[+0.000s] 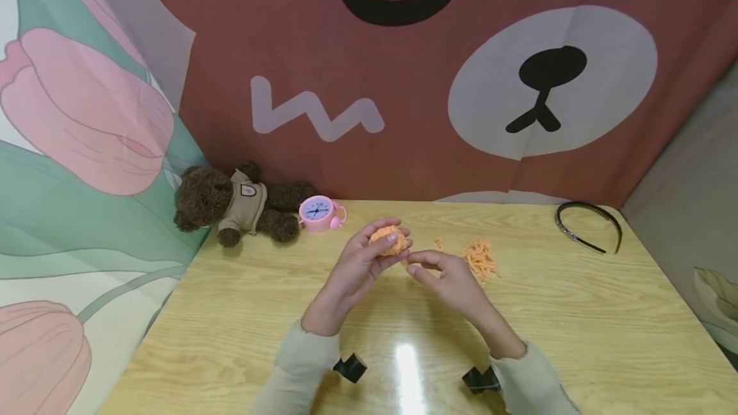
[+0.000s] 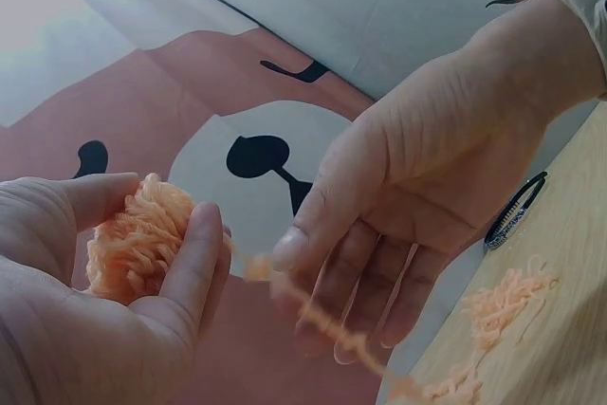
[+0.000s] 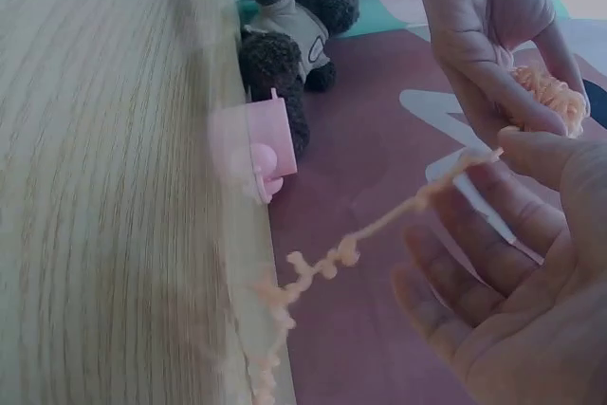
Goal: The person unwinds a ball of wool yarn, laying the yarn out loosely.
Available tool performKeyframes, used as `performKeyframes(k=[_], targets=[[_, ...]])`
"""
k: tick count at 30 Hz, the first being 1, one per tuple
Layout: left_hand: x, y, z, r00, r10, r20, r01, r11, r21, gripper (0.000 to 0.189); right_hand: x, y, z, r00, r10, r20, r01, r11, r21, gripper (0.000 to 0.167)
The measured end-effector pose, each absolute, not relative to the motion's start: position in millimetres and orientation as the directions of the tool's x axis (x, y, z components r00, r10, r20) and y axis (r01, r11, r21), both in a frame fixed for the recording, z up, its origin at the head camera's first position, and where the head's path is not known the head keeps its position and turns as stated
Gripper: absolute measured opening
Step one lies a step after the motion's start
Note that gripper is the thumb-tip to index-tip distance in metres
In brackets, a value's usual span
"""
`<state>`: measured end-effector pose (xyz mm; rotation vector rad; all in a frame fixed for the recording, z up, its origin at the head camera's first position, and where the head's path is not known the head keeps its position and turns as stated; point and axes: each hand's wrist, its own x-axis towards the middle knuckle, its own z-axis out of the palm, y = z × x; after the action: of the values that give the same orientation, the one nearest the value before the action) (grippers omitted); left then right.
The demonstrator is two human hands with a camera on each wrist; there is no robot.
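A small ball of orange yarn [image 1: 383,234] is held in my left hand [image 1: 353,268], fingers and thumb curled round its sides. In the left wrist view the wound ball [image 2: 142,239] shows loops of crinkled yarn. Just to the right, my right hand [image 1: 455,280] pinches a yarn strand [image 3: 379,225] between thumb and index finger, close beside the ball. Its other fingers are loosely bent. From the pinch the knobbly strand hangs toward the table. A loose heap of the same yarn [image 1: 480,260] lies on the table beyond the right hand.
Behind the hands, a brown teddy bear [image 1: 245,203] in a beige shirt lies at the table's back left, with a pink alarm clock [image 1: 317,211] at its feet. A black headband [image 1: 588,229] rests at the back right of the wooden table [image 1: 576,312]. A printed cloth [image 1: 403,165] hangs behind.
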<state>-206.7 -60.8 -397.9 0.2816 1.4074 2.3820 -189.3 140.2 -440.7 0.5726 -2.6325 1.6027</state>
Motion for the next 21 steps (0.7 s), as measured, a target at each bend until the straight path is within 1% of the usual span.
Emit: performKeyframes(k=[3, 8, 11, 16, 21], targets=[[-206.8, -60.3, -397.4, -0.917, 0.399, -0.008, -0.202, -0.445, 0.872, 0.036, -188.8, 139.8, -439.3, -0.934, -0.296, 0.2, -0.313, 0.409, -0.857, 0.023], [-207.8, -60.2, -398.1, -0.922, 0.386, -0.017, -0.204, -0.449, 0.87, 0.034, -189.7, 141.2, -437.6, -0.932, -0.297, 0.208, -0.318, 0.392, -0.864, 0.019], [-208.7, -60.5, -398.4, -0.931, 0.364, -0.023, -0.198, -0.45, 0.871, 0.034, -190.8, 145.5, -435.6, -0.936, -0.27, 0.228, -0.32, 0.373, -0.871, 0.018], [-211.3, -62.4, -400.6, -0.946, 0.323, -0.03, -0.17, -0.414, 0.894, 0.037, -195.0, 162.7, -429.3, -0.952, -0.14, 0.272, -0.303, 0.304, -0.903, 0.021], [-214.2, -65.3, -402.4, -0.955, 0.296, -0.033, -0.15, -0.38, 0.913, 0.042, -200.4, 186.6, -419.1, -0.953, 0.056, 0.297, -0.279, 0.218, -0.935, 0.024]])
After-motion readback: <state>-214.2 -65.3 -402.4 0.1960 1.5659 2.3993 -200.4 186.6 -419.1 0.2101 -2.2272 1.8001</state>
